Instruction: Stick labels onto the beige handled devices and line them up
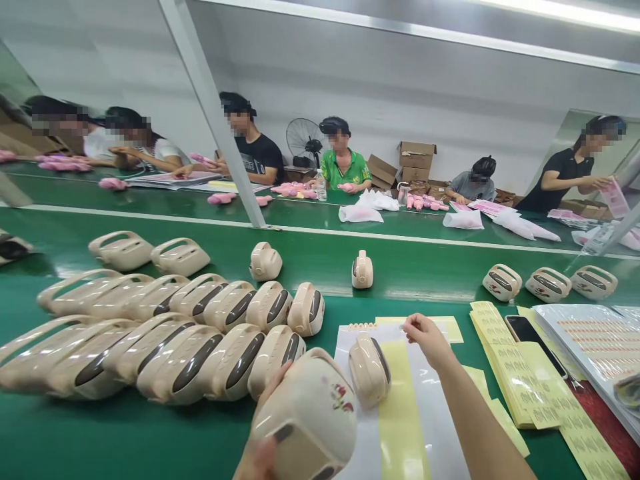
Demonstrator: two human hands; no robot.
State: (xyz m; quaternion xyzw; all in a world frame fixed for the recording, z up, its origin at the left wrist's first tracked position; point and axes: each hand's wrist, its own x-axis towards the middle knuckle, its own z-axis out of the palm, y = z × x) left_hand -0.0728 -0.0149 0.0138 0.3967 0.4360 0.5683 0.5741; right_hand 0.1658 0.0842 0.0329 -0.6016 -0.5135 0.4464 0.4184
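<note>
My left hand is wrapped round a cream plastic housing, tilted towards me, with a small red floral decal and a dark inset. My right hand is raised above a white sheet, its thumb and fingers pinched together; anything between them is too small to make out. On that sheet, between my hands, stands another cream housing with a handle and dark oval panel. A yellow backing strip lies beside it.
Rows of cream housings stand at left; several more sit on the green conveyor. At right lie yellow label sheets, a phone and a stack of printed sheets. Across the line, co-workers handle pink pieces.
</note>
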